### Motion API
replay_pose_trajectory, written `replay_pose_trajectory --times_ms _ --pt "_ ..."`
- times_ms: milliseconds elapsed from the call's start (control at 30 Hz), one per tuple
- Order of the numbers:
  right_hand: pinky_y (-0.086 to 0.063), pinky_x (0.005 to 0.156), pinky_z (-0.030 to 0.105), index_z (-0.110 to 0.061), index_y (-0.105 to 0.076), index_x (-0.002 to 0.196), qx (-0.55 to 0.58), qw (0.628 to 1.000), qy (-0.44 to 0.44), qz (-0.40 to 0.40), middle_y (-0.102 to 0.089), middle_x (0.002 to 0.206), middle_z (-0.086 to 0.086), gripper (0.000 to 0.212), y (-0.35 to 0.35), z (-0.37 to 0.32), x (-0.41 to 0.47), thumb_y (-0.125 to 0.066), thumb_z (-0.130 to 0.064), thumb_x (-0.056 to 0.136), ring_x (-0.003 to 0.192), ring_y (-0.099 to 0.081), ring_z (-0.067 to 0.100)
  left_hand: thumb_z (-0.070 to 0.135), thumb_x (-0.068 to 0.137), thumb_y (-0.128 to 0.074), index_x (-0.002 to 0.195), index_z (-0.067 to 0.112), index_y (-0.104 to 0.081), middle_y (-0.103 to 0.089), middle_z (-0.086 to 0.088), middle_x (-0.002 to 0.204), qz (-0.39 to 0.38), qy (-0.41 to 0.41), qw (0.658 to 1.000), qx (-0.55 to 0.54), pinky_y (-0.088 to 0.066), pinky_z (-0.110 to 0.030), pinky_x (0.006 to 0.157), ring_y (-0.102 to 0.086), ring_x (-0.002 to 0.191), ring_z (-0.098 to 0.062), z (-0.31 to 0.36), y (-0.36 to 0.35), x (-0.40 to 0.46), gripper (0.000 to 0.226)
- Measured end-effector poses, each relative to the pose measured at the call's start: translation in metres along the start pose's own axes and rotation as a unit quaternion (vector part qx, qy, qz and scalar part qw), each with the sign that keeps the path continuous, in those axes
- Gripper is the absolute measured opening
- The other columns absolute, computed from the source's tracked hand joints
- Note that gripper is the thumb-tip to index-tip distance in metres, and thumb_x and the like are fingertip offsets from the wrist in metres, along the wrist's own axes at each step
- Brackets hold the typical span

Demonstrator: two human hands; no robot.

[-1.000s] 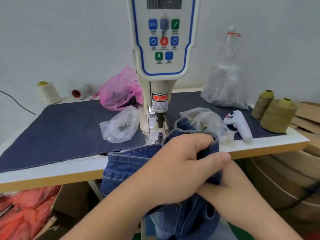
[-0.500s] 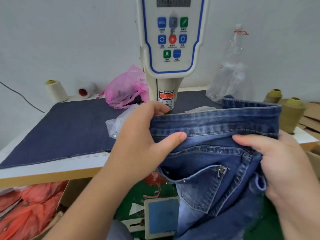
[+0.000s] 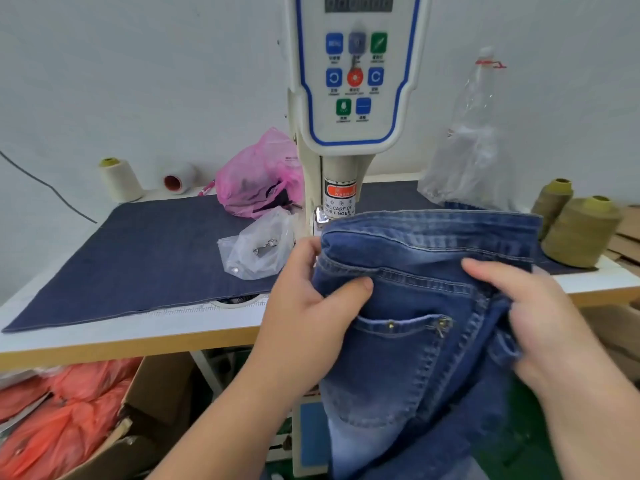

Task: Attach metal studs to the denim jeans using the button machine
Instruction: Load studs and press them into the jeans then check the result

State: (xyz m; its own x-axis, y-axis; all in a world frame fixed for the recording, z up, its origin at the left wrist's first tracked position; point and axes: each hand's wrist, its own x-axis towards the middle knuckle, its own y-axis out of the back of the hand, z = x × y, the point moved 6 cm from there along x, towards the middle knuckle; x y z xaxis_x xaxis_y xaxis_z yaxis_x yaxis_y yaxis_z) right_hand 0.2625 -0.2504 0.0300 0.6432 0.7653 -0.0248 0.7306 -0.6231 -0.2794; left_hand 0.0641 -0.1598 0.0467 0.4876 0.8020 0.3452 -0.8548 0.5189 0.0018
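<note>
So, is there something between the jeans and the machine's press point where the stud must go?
Nothing visible blocks it. Both the left hand and right hand grip the jeans, whose raised waistband hides the press point of the button machine. The clear bag lies to one side.

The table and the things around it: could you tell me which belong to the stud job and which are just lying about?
In use:
denim jeans, gripped by left hand and right hand
button machine
clear bag holding small metal parts

Lying about:
pink bag
cream thread cone
olive thread cones
plastic bottle
orange bags under the table
</note>
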Motion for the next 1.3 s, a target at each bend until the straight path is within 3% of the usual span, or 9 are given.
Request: replay_pose_trajectory --times_ms 100,200,433,567,667,900,1000,1133,1300 --pt "-0.045 0.099 0.04 -0.027 -0.067 0.11 -0.229 0.959 0.162 0.041 -0.071 0.114 -0.009 0.028 -0.01 -0.008 -0.012 -0.068 -0.037 0.084 0.11 -0.063 0.01 0.023 0.077 -0.067 0.102 0.035 -0.06 -0.076 0.011 0.09 0.054 -0.006 0.998 -0.012 -0.054 -0.015 0.065 -0.072 0.084 -0.004 0.009 0.001 -0.001 0.028" --pt "-0.02 0.112 0.03 -0.022 -0.045 0.135 -0.418 0.865 0.26 0.096 -0.033 0.142 -0.011 0.072 -0.023 -0.002 -0.043 -0.048 -0.065 0.077 0.136 -0.028 0.01 0.028 0.077 -0.067 0.097 0.042 -0.056 -0.075 0.012 0.088 0.095 -0.009 0.995 -0.005 -0.059 -0.024 0.067 -0.072 0.082 -0.007 0.014 0.001 -0.004 0.027" --pt "-0.036 0.097 0.015 -0.023 -0.061 0.113 -0.355 0.821 0.443 0.06 -0.046 0.115 -0.008 0.032 -0.047 -0.014 -0.083 -0.061 -0.035 0.083 0.106 -0.051 0.015 0.024 0.078 -0.068 0.103 0.039 -0.056 -0.076 0.005 0.092 0.058 0.003 0.998 -0.037 -0.062 -0.034 0.075 -0.074 0.087 -0.014 0.019 -0.009 -0.004 0.031" --pt "-0.052 0.085 0.037 -0.031 -0.067 0.1 -0.242 0.926 0.251 -0.144 -0.067 0.097 -0.005 0.026 -0.053 0.002 -0.055 -0.061 -0.05 0.083 0.095 -0.064 0.017 0.022 0.081 -0.066 0.11 0.037 -0.054 -0.075 0.003 0.096 0.006 -0.017 0.999 -0.043 -0.058 -0.027 0.077 -0.072 0.092 -0.014 0.023 -0.02 -0.007 0.035" --pt "-0.053 0.088 0.054 -0.025 -0.058 0.117 -0.147 0.935 0.152 -0.285 -0.069 0.112 0.003 0.047 -0.065 0.014 -0.055 -0.069 -0.057 0.084 0.106 -0.067 0.022 0.032 0.081 -0.062 0.114 0.043 -0.051 -0.073 0.005 0.1 -0.051 -0.021 0.997 -0.053 -0.055 -0.034 0.084 -0.07 0.096 -0.015 0.024 -0.032 -0.009 0.036" --pt "-0.057 0.084 0.038 -0.021 -0.069 0.118 0.022 0.957 0.131 -0.258 -0.072 0.114 0.013 0.047 -0.057 0.025 -0.049 -0.084 -0.038 0.076 0.105 -0.07 0.031 0.03 0.092 -0.057 0.105 0.024 -0.065 -0.072 -0.011 0.101 -0.111 -0.024 0.993 -0.018 -0.054 -0.057 0.089 -0.068 0.097 -0.037 0.033 -0.027 -0.004 0.017" --pt "-0.058 0.082 0.04 -0.011 -0.071 0.11 0.028 0.963 0.124 -0.238 -0.073 0.108 0.019 0.047 -0.05 0.027 -0.044 -0.085 -0.036 0.073 0.1 -0.07 0.034 0.031 0.09 -0.059 0.088 0.023 -0.067 -0.063 -0.007 0.071 -0.033 -0.093 0.991 0.091 -0.055 -0.035 0.066 -0.062 0.067 -0.018 0.049 -0.011 0.005 0.012" --pt "-0.058 0.084 0.039 -0.011 -0.072 0.112 0.088 0.951 0.074 -0.288 -0.073 0.108 0.017 0.045 -0.048 0.028 -0.045 -0.085 -0.031 0.074 0.098 -0.071 0.031 0.033 0.082 -0.068 0.083 0.017 -0.07 -0.059 -0.03 0.075 0.013 -0.082 0.993 0.081 -0.054 -0.054 0.065 -0.058 0.064 -0.041 0.066 0.002 0.019 0.016" --pt "-0.038 0.11 0.054 0.017 -0.045 0.135 0.344 0.866 -0.021 -0.362 -0.051 0.131 0.041 0.042 -0.064 0.014 -0.059 -0.047 -0.006 0.099 0.123 -0.051 0.05 0.023 0.085 -0.075 0.099 0.023 -0.058 -0.058 0.001 0.064 0.019 -0.083 0.994 0.07 -0.042 -0.018 0.051 -0.049 0.051 -0.007 0.059 -0.001 0.024 0.023"
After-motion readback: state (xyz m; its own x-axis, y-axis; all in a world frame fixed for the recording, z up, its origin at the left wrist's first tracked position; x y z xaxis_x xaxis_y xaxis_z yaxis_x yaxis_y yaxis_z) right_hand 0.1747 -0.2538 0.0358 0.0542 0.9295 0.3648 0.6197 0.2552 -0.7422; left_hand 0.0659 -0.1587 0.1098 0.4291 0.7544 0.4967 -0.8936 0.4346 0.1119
